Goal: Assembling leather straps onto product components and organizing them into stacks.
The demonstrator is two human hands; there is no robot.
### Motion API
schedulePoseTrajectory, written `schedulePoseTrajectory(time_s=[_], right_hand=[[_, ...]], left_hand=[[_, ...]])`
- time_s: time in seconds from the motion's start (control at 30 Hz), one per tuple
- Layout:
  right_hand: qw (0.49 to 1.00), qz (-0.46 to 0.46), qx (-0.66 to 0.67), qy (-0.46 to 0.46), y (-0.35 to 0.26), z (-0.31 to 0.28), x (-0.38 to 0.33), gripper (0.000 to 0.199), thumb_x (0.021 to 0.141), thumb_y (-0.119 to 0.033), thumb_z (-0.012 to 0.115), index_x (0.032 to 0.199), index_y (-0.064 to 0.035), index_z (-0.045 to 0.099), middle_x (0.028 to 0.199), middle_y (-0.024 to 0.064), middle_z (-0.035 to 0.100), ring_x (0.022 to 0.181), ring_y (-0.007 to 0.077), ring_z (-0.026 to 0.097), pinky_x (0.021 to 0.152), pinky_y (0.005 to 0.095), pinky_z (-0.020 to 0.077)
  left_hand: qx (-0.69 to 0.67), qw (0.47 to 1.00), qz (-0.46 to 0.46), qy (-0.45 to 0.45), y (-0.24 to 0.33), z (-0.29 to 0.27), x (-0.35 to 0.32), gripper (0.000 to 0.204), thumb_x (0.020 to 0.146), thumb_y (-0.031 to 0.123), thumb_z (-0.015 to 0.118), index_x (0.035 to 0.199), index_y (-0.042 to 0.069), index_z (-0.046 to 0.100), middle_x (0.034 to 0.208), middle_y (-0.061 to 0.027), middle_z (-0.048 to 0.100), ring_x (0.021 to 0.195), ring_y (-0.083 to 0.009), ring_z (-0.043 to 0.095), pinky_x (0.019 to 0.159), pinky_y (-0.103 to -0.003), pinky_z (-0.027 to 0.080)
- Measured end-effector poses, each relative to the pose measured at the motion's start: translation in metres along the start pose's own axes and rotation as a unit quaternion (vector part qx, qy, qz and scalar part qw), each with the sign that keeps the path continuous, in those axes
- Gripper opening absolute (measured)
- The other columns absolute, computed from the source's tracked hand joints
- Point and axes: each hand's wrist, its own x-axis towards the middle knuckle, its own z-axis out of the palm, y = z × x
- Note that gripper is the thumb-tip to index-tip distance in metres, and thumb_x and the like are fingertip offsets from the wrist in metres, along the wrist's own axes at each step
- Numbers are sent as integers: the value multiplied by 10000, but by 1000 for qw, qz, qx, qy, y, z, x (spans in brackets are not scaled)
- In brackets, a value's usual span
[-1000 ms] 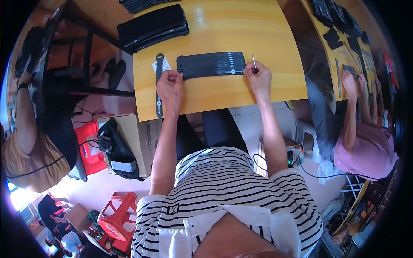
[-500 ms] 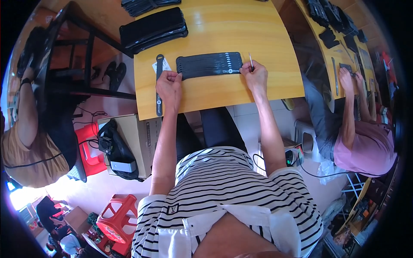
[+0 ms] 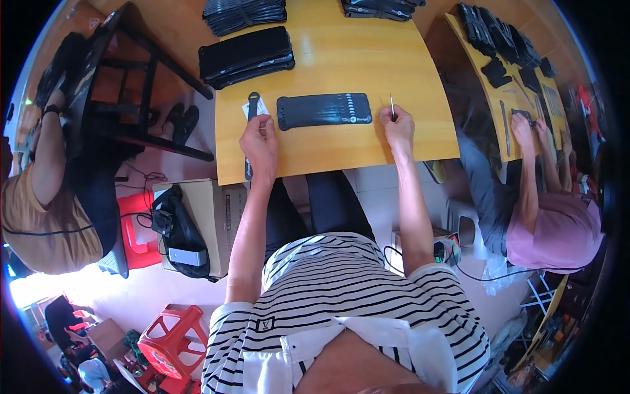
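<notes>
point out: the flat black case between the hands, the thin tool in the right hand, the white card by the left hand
flat black case (image 3: 323, 110), head view, middle of its top face.
thin tool (image 3: 392, 107), head view, mid-shaft above the right hand (image 3: 398, 129).
white card (image 3: 258, 109), head view, visible upper part by the left hand (image 3: 260, 139).

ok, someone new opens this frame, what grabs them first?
Probably the yellow table at top centre, with a flat black case lying across it between the two hands. The right hand pinches a thin tool upright just right of the case, while the left hand rests on a small card beside a black strap. Stacks of black cases sit farther back.
</notes>
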Motion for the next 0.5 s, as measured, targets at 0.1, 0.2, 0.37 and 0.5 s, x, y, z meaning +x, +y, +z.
schedulePoseTrajectory(time_s=[0.1, 0.2, 0.37, 0.5], right_hand=[[989, -95, -101, 47, -3, 4, 5, 102, 800, -123, 584, 776, -26, 608, 654, 81, 572, 574, 227, 584, 561, 354, 466], [951, -214, -205, 87, -23, 21, 2, 126, 845, -178, 558, 864, -55, 576, 782, 105, 548, 604, 294, 604, 562, 407, 485], [913, -263, -305, 66, -48, 44, 7, 187, 879, -246, 544, 978, -95, 495, 919, 130, 473, 608, 316, 616, 508, 427, 503], [878, -274, -392, 24, -36, 52, 12, 214, 895, -277, 523, 1002, -100, 465, 940, 138, 456, 596, 294, 623, 467, 403, 504]], left_hand=[[161, 975, 149, -43, 17, 5, -6, 402, 861, 234, 587, 1174, -14, 538, 1125, -187, 581, 1076, -266, 550, 897, -392, 427], [323, 905, 269, -62, 2, 29, -15, 675, 860, 405, 546, 1348, -18, 351, 1404, -193, 341, 1326, -299, 286, 1071, -471, 210], [349, 881, 280, -155, 5, 46, -19, 809, 861, 513, 472, 1398, -40, 228, 1485, -169, 189, 1384, -289, 159, 1098, -504, 113], [337, 881, 286, -167, 2, 48, -19, 819, 860, 524, 466, 1398, -43, 223, 1485, -176, 185, 1386, -284, 154, 1096, -508, 114]])
